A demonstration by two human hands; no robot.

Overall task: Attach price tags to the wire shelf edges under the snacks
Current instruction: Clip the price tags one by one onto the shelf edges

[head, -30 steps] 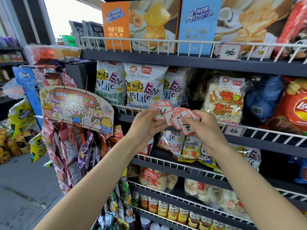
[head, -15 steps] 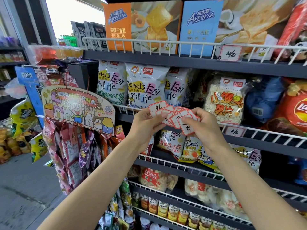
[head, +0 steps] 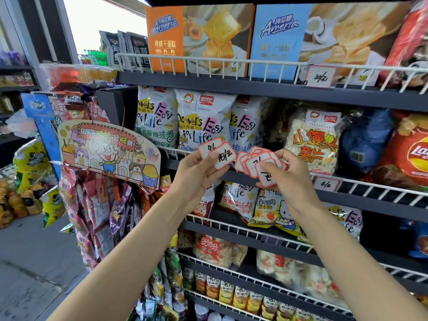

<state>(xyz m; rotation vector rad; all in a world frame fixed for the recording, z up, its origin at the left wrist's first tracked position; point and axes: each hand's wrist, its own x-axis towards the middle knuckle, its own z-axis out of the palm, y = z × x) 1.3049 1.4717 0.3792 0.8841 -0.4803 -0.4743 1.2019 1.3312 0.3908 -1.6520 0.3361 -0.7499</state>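
Both arms reach up to a dark metal snack shelf fronted by a white wire shelf edge (head: 361, 185). The left hand (head: 196, 174) pinches two white paper price tags with red borders (head: 216, 154) between thumb and curled fingers, the front tag overlapping the back one, both bearing handwritten black marks. They sit in front of the wire edge of the second shelf from the top, just below three white crinkly snack bags printed "Easy for Life" (head: 203, 121). Just to the right, apart from that pair by a small gap, the right hand (head: 294, 179) grasps a fanned stack of the same red-bordered tags (head: 257, 164), its thumb pressed on the front tag and its fingers curled behind the fan. Further right on the same wire edge, a tag already attached reads "4/" in black (head: 326, 184), under a clear bag of pale chips with orange lettering (head: 312, 140). On the top shelf's wire edge another attached tag (head: 320, 76) hangs near the right end, below a blue Ameria box (head: 280, 40), which stands beside an orange Ameria box (head: 165, 38). At the right edge of the second shelf sits a red Lay's bag (head: 414, 154). Off the shelf's left end hangs a cartoon cardboard sign (head: 108, 154) above strips of small snack packets. The lower shelves hold more bagged snacks, among them a yellow Hello Kitty bag (head: 274, 210).
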